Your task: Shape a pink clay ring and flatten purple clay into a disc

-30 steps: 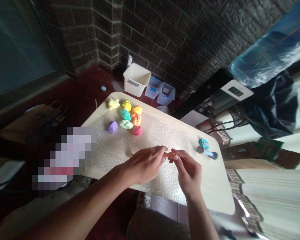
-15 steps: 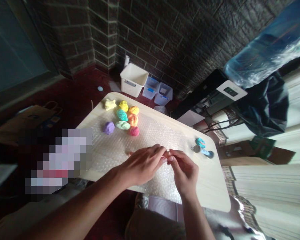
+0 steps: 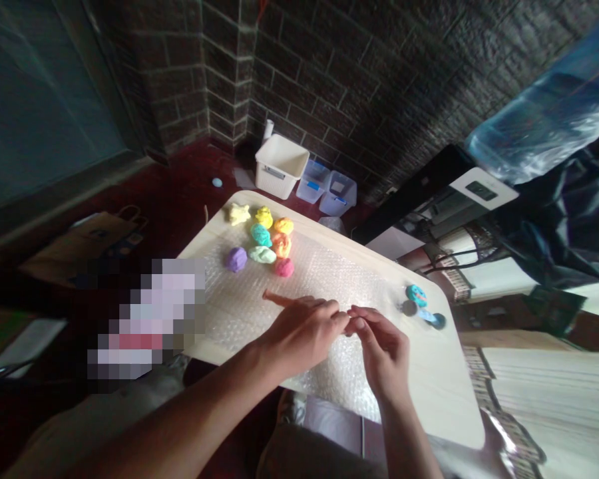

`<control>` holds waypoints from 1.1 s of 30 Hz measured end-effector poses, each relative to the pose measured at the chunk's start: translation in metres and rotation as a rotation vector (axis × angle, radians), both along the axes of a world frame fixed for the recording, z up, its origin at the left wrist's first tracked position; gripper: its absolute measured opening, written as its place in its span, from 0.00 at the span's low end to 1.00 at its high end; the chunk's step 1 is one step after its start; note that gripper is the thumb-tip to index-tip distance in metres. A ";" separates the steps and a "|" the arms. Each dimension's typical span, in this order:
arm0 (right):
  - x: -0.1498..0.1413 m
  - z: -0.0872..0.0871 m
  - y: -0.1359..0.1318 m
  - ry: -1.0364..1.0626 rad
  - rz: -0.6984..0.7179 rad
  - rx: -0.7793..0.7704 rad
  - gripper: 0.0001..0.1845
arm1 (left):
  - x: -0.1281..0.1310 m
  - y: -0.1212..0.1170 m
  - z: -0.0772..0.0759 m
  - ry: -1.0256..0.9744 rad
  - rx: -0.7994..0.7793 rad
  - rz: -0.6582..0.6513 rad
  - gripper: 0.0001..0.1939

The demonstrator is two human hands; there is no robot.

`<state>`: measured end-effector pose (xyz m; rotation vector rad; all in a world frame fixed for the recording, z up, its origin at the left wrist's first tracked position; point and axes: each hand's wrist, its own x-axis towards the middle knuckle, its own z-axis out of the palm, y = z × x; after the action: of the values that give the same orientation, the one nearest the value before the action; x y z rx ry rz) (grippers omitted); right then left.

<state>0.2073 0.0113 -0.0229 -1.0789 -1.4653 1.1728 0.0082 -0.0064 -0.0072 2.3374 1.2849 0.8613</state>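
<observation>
My left hand [image 3: 312,332] and my right hand [image 3: 384,342] meet above the bubble wrap [image 3: 219,306] on the table, fingertips pinched together. Whatever lies between the fingertips is hidden or too small to name. From under my left hand an orange-brown strip [image 3: 275,299], apparently of clay, sticks out to the left. Farther back sit several soft clay lumps, among them a purple one [image 3: 236,259], a pink one [image 3: 284,267], an orange one [image 3: 281,245], a teal one [image 3: 260,234] and a pale yellow one [image 3: 239,213].
On the table's right side are a blue lump [image 3: 416,295] and a dumbbell-shaped blue-grey object [image 3: 424,315]. Behind the wooden table [image 3: 444,392] stand a white basket [image 3: 279,174] and blue-clipped clear bins [image 3: 337,194] by the brick wall. A pixelated patch covers the left edge.
The view has shifted, so the table sits lower and farther right. More of the orange-brown strip shows beside my left hand. Both hands stay pinched together.
</observation>
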 end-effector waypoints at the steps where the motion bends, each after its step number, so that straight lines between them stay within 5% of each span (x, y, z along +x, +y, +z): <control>1: 0.000 0.000 0.000 -0.021 -0.002 -0.027 0.08 | 0.000 0.000 -0.001 0.034 0.017 0.005 0.10; 11: -0.006 0.001 -0.001 -0.035 0.034 -0.094 0.09 | 0.000 0.000 0.001 0.175 0.043 0.049 0.09; 33: 0.000 0.014 -0.001 0.059 0.147 -0.045 0.10 | -0.004 -0.001 -0.009 0.009 -0.030 -0.060 0.14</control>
<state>0.2078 0.0108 -0.0086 -0.9717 -1.4989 1.3355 0.0045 -0.0074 -0.0159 2.3461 1.2160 0.8077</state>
